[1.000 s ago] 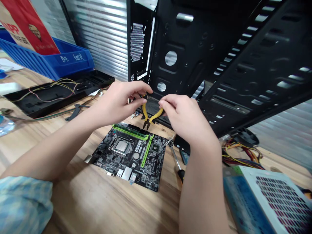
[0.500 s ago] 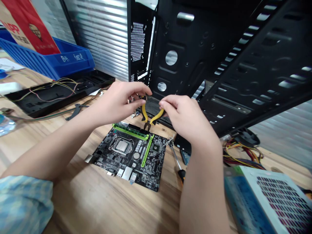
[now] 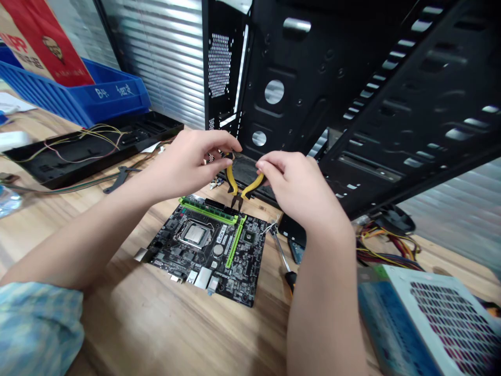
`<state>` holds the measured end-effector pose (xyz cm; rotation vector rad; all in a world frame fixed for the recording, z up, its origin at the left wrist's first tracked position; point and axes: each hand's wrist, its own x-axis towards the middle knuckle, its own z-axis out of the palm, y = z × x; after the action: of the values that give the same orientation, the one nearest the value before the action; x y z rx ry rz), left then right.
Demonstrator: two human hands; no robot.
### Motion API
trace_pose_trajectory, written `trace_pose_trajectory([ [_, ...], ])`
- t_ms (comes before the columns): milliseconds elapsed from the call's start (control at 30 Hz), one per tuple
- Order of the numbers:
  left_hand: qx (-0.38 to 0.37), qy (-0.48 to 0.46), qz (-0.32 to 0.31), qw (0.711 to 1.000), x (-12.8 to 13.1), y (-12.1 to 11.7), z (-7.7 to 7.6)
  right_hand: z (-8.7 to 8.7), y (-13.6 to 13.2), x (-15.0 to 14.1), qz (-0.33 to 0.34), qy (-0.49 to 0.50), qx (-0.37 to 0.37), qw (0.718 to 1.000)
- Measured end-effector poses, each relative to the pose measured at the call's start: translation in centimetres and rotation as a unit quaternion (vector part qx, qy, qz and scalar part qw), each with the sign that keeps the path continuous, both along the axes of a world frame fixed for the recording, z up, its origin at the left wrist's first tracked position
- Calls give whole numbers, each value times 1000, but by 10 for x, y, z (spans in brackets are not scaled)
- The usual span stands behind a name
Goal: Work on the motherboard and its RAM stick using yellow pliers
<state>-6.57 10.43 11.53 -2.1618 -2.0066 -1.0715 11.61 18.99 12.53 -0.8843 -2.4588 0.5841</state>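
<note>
A pair of pliers with yellow and black handles is held upside down, jaws pointing down at the far edge of a motherboard. My left hand grips the left handle between thumb and fingers. The other handle is pinched by my right hand, and the handles are spread apart. On the board sit a silver processor in its socket, a round coin battery and bright green slots. Whether the jaw tips touch the board I cannot tell.
A black computer case stands behind the board. At the right lie a screwdriver, bundled cables and a power supply. To the left are a black panel with thin wires and a blue bin.
Both hands and the pliers keep nearly the same pose. The whole view has shifted very slightly.
</note>
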Motion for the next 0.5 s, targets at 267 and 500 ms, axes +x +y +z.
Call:
trace_pose_trajectory([
  [267,3,0,1,1000,1,0,1,1,1,-1,3,-5,-9,1000],
  [500,9,-10,-6,1000,0,0,1,1,0,-1,7,-1,-12,1000],
])
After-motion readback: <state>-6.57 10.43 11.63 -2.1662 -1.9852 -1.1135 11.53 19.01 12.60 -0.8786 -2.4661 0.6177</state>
